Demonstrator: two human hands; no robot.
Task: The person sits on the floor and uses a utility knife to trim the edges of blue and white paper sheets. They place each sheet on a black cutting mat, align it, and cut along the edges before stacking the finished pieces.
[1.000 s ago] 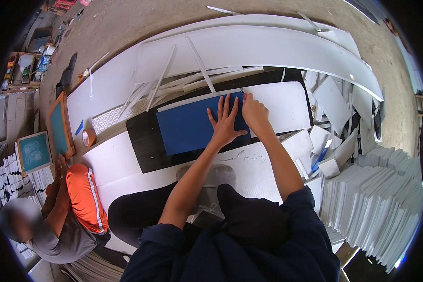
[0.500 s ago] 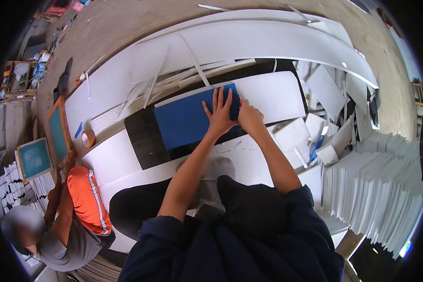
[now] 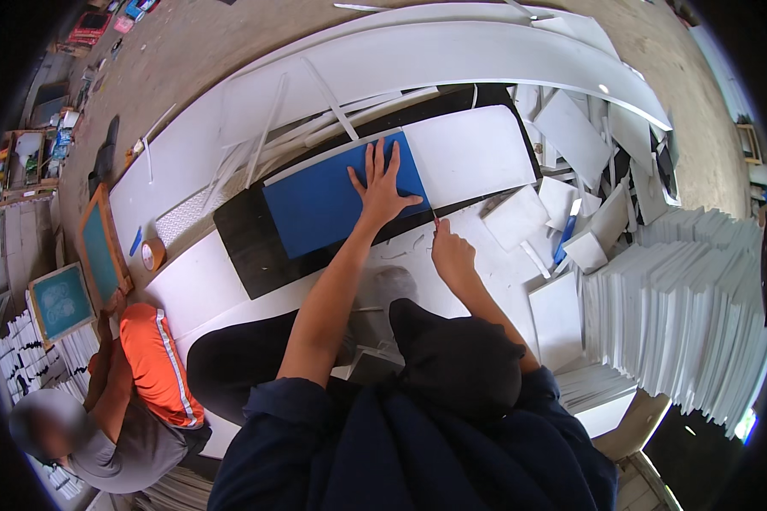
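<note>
My left hand (image 3: 382, 196) lies flat with spread fingers on a blue rectangular sheet (image 3: 311, 204), close to its right edge. Under that sheet is a white board (image 3: 477, 149), which shows on the right and as a thin strip along the far edge. A thin line runs over the white board beside the sheet's right edge. My right hand (image 3: 453, 254) is closed around a slim cutter knife (image 3: 437, 223); its tip is by the near edge of the white board. My fingers hide most of the knife's handle. A black board (image 3: 245, 247) lies beneath everything.
Piled white offcuts (image 3: 575, 140) and a blue cutter (image 3: 568, 230) lie on the right, beside a tall stack of white sheets (image 3: 673, 315). Long white strips lie beyond the boards. A tape roll (image 3: 152, 254) is at left, near a seated person (image 3: 136, 426) holding a framed green board (image 3: 102, 243).
My right hand has drawn the knife toward me, from beside the blue sheet's right edge to the white board's near edge. My left hand still presses the sheet. The view has shifted slightly.
</note>
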